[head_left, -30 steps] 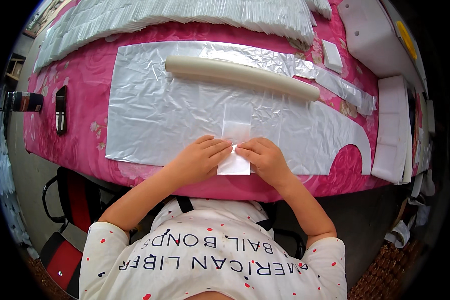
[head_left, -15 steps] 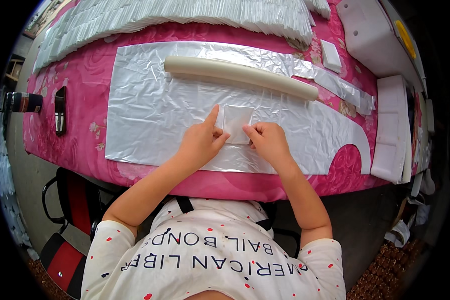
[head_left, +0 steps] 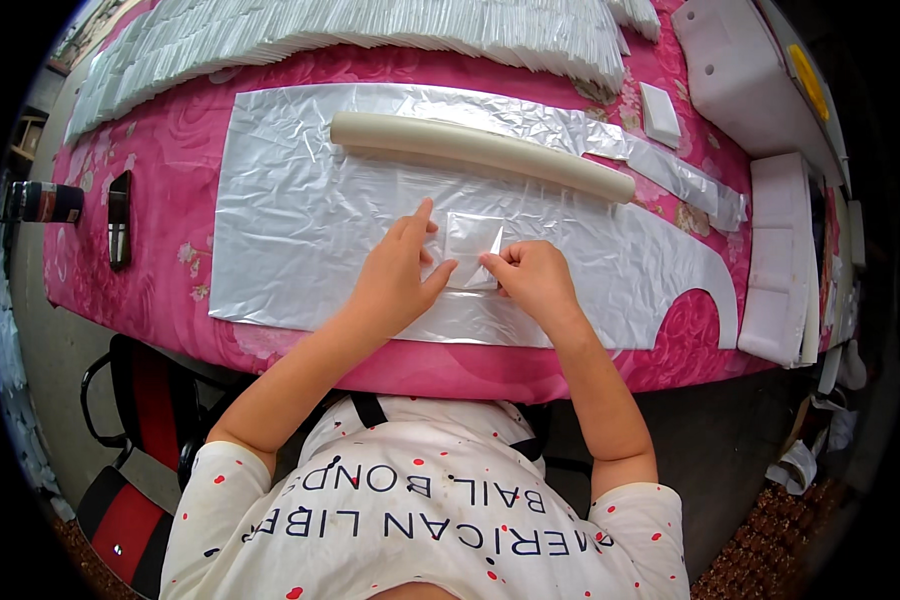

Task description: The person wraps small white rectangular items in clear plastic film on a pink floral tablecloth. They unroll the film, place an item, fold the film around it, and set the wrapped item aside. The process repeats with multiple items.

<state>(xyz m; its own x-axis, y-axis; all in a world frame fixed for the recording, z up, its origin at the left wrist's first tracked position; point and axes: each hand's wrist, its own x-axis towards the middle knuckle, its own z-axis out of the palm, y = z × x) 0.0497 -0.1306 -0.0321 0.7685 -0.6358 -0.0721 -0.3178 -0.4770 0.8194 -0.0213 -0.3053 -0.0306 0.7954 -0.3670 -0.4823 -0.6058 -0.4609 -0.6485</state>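
A small folded square of clear, shiny plastic film (head_left: 468, 236) lies on a large silvery plastic sheet (head_left: 290, 220) spread across the table. My right hand (head_left: 540, 278) pinches the square's right side between thumb and fingertips, and a corner there stands up in a bright fold. At the square's left edge rests my left hand (head_left: 395, 265), its index finger pointing away from me and its thumb reaching toward the square's lower left. That hand holds nothing. Beyond both hands, a long beige tube (head_left: 480, 150) lies across the sheet.
Long rows of packed white packets (head_left: 370, 30) line the far side. A small white stack (head_left: 660, 115) lies at the far right, near white foam blocks (head_left: 778, 260). A phone (head_left: 119, 220) and a dark jar (head_left: 50, 203) are on the left of the pink tablecloth (head_left: 170, 200).
My right fingers have shifted slightly left, lifting and folding the square's right edge. The left hand's fingers have moved a little left and spread a bit.
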